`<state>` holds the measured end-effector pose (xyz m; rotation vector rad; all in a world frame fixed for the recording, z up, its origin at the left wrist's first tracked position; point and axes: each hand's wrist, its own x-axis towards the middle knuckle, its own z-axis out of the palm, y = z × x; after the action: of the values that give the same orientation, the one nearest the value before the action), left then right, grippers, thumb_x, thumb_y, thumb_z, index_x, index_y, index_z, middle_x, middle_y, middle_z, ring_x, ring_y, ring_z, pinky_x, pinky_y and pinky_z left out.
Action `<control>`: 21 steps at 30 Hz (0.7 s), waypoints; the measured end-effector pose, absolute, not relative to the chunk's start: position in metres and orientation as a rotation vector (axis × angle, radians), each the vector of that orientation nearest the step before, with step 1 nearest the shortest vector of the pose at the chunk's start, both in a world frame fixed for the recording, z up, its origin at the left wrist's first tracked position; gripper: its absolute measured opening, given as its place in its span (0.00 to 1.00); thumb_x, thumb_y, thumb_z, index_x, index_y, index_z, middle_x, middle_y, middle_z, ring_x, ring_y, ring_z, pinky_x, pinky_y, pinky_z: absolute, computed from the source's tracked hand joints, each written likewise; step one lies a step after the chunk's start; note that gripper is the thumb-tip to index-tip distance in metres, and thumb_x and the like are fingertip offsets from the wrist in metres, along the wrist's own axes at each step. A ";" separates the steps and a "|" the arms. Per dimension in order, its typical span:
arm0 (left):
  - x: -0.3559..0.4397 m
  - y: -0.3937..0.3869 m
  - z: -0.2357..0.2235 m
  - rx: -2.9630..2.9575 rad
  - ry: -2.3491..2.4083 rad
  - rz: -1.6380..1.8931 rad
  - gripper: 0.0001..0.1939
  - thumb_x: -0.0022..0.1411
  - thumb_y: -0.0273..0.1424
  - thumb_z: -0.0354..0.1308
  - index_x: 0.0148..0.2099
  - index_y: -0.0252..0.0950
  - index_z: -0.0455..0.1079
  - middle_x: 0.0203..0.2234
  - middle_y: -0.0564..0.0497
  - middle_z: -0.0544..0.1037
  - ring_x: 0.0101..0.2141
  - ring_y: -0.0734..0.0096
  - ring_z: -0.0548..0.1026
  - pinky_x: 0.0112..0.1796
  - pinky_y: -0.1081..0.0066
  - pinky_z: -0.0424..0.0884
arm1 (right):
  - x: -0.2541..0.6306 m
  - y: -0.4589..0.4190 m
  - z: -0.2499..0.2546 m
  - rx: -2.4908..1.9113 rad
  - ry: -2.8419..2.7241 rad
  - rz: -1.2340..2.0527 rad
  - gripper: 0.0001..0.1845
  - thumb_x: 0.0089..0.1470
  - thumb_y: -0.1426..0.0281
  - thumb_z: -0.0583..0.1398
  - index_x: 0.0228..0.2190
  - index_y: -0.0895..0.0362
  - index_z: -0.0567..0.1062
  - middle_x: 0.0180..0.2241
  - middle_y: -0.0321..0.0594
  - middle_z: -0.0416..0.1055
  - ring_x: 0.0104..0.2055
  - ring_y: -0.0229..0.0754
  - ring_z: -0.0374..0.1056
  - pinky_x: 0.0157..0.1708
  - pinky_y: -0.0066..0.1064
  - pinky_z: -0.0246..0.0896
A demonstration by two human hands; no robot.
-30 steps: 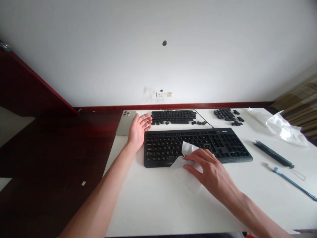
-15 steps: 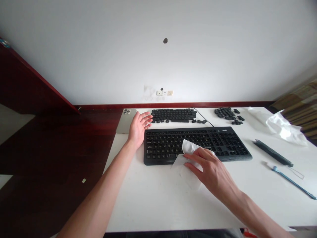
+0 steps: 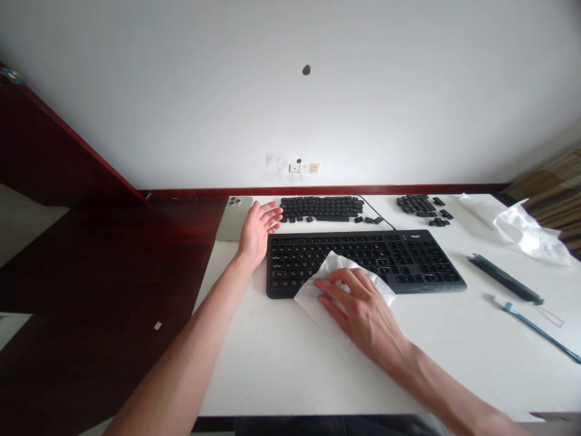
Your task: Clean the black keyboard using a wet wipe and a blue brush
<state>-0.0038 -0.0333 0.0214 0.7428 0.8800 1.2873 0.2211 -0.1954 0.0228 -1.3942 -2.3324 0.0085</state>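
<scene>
A black keyboard base (image 3: pixel 411 257) with its keycaps off lies across the white table. Over its front middle edge, my right hand (image 3: pixel 363 303) presses a white wipe (image 3: pixel 333 263), its fingers bent onto the cloth. Part of the wipe hangs past the keyboard's near edge onto the table. My left hand (image 3: pixel 258 233) rests at the keyboard's left end, palm turned inward and fingers apart, with nothing in it. Behind the keyboard sit rows of loose black keycaps (image 3: pixel 322 208), close to my left fingertips. A second cluster of keycaps (image 3: pixel 413 204) lies farther right.
A phone (image 3: pixel 233 221) lies at the table's left edge, beside my left hand. To the right are a dark tool (image 3: pixel 503 278) with a wire loop, a blue brush (image 3: pixel 540 333) and a crumpled white wipe packet or sheet (image 3: pixel 521 230). A cable (image 3: pixel 379 213) runs behind the keyboard.
My right hand has slid left along the keyboard's front, and the wipe now lies more spread out under it. My left hand keeps its place by the keyboard. The view has shifted slightly.
</scene>
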 end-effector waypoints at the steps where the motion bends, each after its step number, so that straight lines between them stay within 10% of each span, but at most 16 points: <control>1: -0.004 -0.033 0.021 0.743 0.883 1.287 0.27 0.69 0.53 0.53 0.50 0.36 0.79 0.49 0.40 0.81 0.49 0.58 0.78 0.45 0.65 0.72 | 0.222 -0.195 0.023 -1.416 -2.347 -0.004 0.13 0.69 0.68 0.61 0.51 0.55 0.82 0.44 0.49 0.76 0.42 0.51 0.71 0.43 0.47 0.72; 9: -0.004 -0.031 0.019 0.750 0.877 1.277 0.28 0.69 0.54 0.54 0.50 0.36 0.78 0.49 0.41 0.81 0.50 0.58 0.78 0.44 0.66 0.71 | 0.225 -0.186 0.055 -1.589 -2.605 0.211 0.21 0.62 0.69 0.67 0.56 0.53 0.80 0.26 0.37 0.78 0.25 0.44 0.75 0.23 0.33 0.60; 21: -0.004 -0.033 0.019 0.752 0.880 1.257 0.28 0.70 0.54 0.52 0.51 0.37 0.78 0.50 0.41 0.81 0.53 0.53 0.76 0.49 0.62 0.70 | 0.218 -0.153 0.086 -1.003 -2.925 0.106 0.09 0.59 0.60 0.69 0.36 0.52 0.84 0.30 0.45 0.79 0.26 0.49 0.74 0.27 0.39 0.62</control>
<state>-0.0044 -0.0326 0.0193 0.7519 0.8797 1.2575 0.2177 -0.1531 0.0864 -1.0033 -2.9247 0.1061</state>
